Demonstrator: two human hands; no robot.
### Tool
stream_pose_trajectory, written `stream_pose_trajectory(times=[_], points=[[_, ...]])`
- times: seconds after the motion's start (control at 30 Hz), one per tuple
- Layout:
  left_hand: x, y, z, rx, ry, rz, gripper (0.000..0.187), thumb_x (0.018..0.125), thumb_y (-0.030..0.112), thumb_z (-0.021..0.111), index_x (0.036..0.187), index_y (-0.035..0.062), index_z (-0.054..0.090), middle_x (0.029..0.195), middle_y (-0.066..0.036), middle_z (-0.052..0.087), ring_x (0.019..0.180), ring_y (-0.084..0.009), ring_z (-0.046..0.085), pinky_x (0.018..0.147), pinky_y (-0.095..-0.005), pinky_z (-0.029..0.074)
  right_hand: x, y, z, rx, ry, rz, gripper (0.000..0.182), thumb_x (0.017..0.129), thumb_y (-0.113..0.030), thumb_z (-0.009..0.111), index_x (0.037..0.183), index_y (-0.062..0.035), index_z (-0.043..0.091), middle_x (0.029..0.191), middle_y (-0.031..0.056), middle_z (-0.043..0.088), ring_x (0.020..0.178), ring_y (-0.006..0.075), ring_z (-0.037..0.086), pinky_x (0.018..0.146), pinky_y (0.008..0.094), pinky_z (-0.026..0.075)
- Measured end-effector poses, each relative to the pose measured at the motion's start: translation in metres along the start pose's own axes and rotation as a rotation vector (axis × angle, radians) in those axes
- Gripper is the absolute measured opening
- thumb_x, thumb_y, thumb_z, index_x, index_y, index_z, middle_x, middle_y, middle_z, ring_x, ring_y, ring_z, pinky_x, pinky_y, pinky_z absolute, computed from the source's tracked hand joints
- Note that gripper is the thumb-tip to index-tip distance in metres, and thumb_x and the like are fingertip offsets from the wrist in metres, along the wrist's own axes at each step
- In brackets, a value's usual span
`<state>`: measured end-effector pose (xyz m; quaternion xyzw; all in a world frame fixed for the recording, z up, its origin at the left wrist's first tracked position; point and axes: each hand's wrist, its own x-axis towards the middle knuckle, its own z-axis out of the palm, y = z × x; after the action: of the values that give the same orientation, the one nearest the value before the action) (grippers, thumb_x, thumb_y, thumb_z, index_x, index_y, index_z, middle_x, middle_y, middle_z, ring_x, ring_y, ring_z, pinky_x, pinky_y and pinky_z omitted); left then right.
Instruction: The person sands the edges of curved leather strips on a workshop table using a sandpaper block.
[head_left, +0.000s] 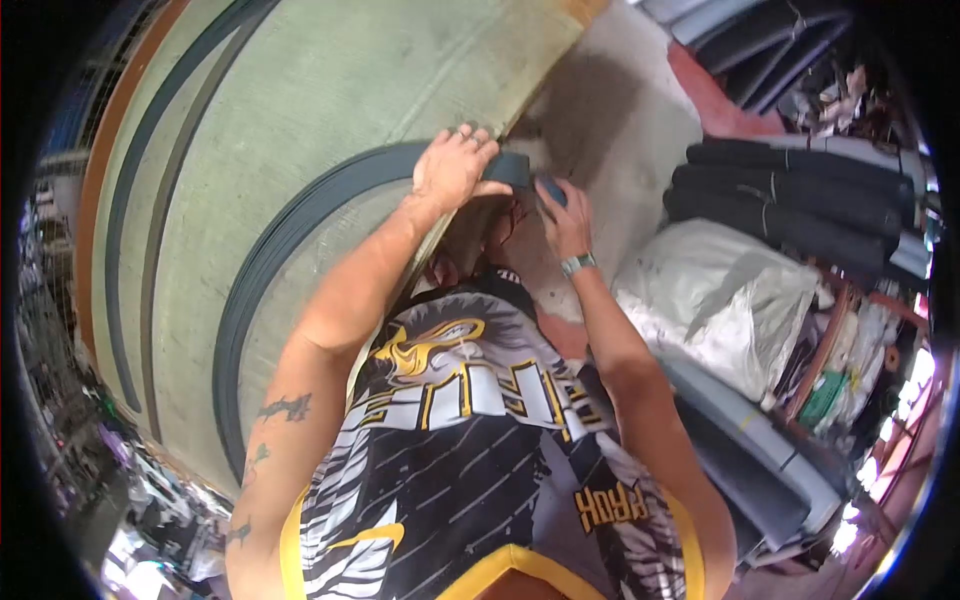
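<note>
A stack of long dark grey-green strips (pixel 290 215) lies curved across the pale green tabletop (pixel 330 90), as the wide lens shows it. Its end sticks out past the table edge. My left hand (pixel 455 168) presses down on the strips near that end, fingers bent over them and thumb toward the edge. Just beyond the strip ends, off the table, my right hand (pixel 567 218) is closed round a small dark blue object (pixel 550 191). What that object is cannot be made out.
More long strips (pixel 155 235) lie at the table's left side. Dark rolls (pixel 790 200) are stacked at the right, above a pale sack (pixel 715 295). Grey rolls (pixel 745 445) lie at the lower right. Concrete floor (pixel 610 120) shows beside the table edge.
</note>
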<state>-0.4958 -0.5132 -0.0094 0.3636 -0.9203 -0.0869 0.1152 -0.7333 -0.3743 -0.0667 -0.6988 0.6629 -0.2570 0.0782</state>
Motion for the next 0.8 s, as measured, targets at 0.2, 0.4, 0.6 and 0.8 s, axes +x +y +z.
stream_pose_trajectory(times=[0.2, 0.4, 0.6, 0.8], points=[[-0.001, -0.001, -0.003, -0.009, -0.010, 0.004, 0.071, 0.078, 0.066, 0.076, 0.120, 0.0103, 0.069, 0.125, -0.007, 0.066, 0.124, -0.0286, 0.057, 0.100, -0.0433, 0.048, 0.020, -0.052, -0.029, 0.136, 0.021, -0.045, 0.048, 0.095, -0.017, 0.072, 0.142, -0.0283, 0.068, 0.139, 0.0162, 0.059, 0.126, 0.0380, 0.055, 0.106, 0.0492, 0.043], [-0.007, -0.002, 0.008, -0.031, 0.036, 0.024, 0.069, 0.077, 0.065, 0.078, 0.122, 0.0132, 0.068, 0.125, -0.004, 0.066, 0.124, -0.0255, 0.057, 0.099, -0.0410, 0.047, 0.005, 0.009, -0.018, -0.054, -0.099, -0.006, 0.056, 0.090, -0.011, 0.075, 0.143, -0.0287, 0.067, 0.139, 0.0144, 0.060, 0.125, 0.0367, 0.056, 0.103, 0.0493, 0.045], [-0.003, -0.004, 0.005, -0.017, -0.018, 0.009, 0.071, 0.077, 0.065, 0.078, 0.125, 0.0136, 0.067, 0.128, -0.003, 0.064, 0.125, -0.0258, 0.057, 0.100, -0.0409, 0.047, 0.024, -0.041, -0.031, -0.053, -0.076, -0.156, 0.056, 0.089, -0.005, 0.072, 0.141, -0.0229, 0.069, 0.130, 0.0190, 0.064, 0.120, 0.0390, 0.058, 0.105, 0.0478, 0.045], [-0.004, -0.014, 0.003, -0.018, 0.081, 0.017, 0.070, 0.076, 0.064, 0.078, 0.121, 0.0117, 0.066, 0.129, -0.006, 0.066, 0.124, -0.0264, 0.059, 0.100, -0.0403, 0.048, 0.040, -0.035, -0.040, 0.078, 0.012, -0.087, 0.049, 0.095, -0.011, 0.071, 0.143, -0.0239, 0.068, 0.131, 0.0194, 0.064, 0.121, 0.0401, 0.059, 0.107, 0.0486, 0.046]])
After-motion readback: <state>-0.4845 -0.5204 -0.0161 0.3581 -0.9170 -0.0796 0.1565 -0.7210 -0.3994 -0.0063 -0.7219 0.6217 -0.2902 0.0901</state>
